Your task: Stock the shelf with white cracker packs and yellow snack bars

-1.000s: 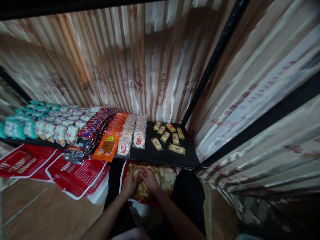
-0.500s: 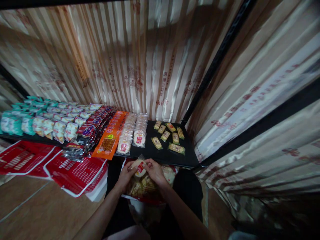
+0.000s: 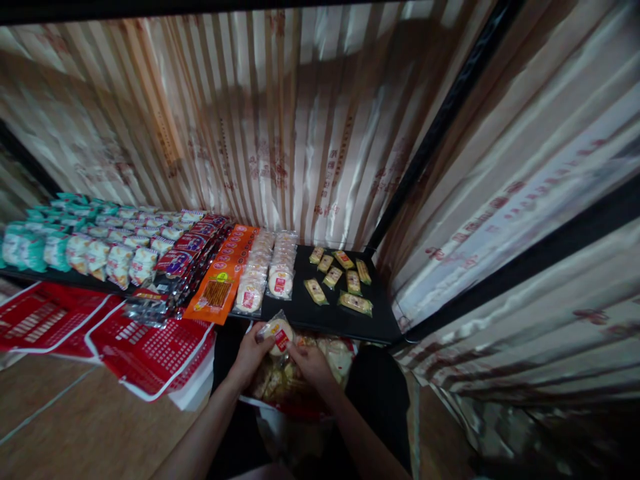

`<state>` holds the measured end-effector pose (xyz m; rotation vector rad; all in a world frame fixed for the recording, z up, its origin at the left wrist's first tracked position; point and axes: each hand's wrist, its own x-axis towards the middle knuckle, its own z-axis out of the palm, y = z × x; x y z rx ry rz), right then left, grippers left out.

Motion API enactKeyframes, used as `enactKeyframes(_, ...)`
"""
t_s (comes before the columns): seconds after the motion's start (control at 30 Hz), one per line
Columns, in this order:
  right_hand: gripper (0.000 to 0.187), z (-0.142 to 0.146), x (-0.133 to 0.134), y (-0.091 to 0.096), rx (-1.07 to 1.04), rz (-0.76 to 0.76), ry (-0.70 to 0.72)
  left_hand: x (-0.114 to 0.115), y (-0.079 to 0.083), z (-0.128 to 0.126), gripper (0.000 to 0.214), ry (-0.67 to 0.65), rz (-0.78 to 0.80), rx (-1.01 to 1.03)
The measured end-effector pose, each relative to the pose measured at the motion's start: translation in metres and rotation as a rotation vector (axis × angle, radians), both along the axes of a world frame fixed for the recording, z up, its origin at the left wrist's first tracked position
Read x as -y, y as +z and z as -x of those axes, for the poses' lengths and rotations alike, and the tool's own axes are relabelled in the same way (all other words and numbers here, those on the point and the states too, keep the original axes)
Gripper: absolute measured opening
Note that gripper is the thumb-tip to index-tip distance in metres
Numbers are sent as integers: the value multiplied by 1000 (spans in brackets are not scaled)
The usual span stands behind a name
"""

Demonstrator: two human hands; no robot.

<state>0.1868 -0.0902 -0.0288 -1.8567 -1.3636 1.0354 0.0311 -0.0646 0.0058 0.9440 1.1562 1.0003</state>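
With fingers of L hand (image 3: 250, 352) & R hand (image 3: 311, 363) pinching wrapped cracker (image 3: 277, 333) at opp. edges, over basket (image 3: 313, 411) just in front of shelf (image 3: 325, 323), grip lightly w/ even pressure so as not to crack it.

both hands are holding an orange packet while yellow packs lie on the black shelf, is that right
What they hold is wrong: the head view shows the left hand and right hand holding a round white cracker in a clear wrapper.
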Motion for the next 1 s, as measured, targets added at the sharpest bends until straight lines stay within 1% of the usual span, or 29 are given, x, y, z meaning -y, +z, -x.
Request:
enactKeyframes(0.03, 45, -5, -1, 4, 108, -16, 12, -3, 3, 3, 32, -47, -17, -55)
enactKeyframes(0.07, 40, -11, -3, 9, 185, -44, 4, -6, 6, 5, 29, -97, -31, -107)
enactKeyframes(0.13, 24, -19, -8, 19, 189, -154, 22, -12, 12, 8, 24, -186, -56, -188)
enactKeyframes(0.17, 22, -21, -10, 22, 142, -209, 45, -14, 15, 9, 24, -221, -66, -213)
enactKeyframes(0.23, 33, -22, -16, 25, -14, -269, 95, -17, 18, 9, 26, -288, -79, -225)
enactKeyframes(0.3, 36, -19, -22, 25, -202, -244, 110, -21, 19, 7, 26, -340, -88, -209)
enactKeyframes(0.37, 34, -15, -27, 24, -374, -191, 99, -25, 18, 5, 27, -357, -102, -200)
enactKeyframes(0.4, 34, -14, -29, 24, -437, -172, 92, -28, 17, 4, 29, -343, -109, -202)
enactKeyframes(0.47, 34, -11, -34, 26, -513, -145, 72, -32, 14, 2, 36, -264, -127, -243)
enactKeyframes(0.53, 32, -10, -38, 29, -541, -139, 34, -34, 11, -1, 40, -160, -174, -357)
enactKeyframes(0.63, 30, -10, -46, 31, -553, -176, -41, -31, 8, -7, 39, -27, -314, -592)
enactKeyframes(0.7, 29, -10, -54, 30, -553, -207, -80, -26, 6, -13, 39, 26, -426, -700)
enactKeyframes(0.8, 28, -11, -66, 24, -517, -237, -85, -18, -1, -21, 37, 51, -589, -834)
enactKeyframes(0.87, 27, -12, -74, 20, -465, -260, -78, -16, -7, -26, 40, 58, -678, -915)
enactKeyframes(0.93, 27, -12, -83, 16, -372, -280, -93, -16, -13, -29, 43, 70, -738, -979)
enactKeyframes(1.0, 27, -11, -91, 13, -261, -289, -114, -18, -15, -32, 46, 69, -760, -1029)
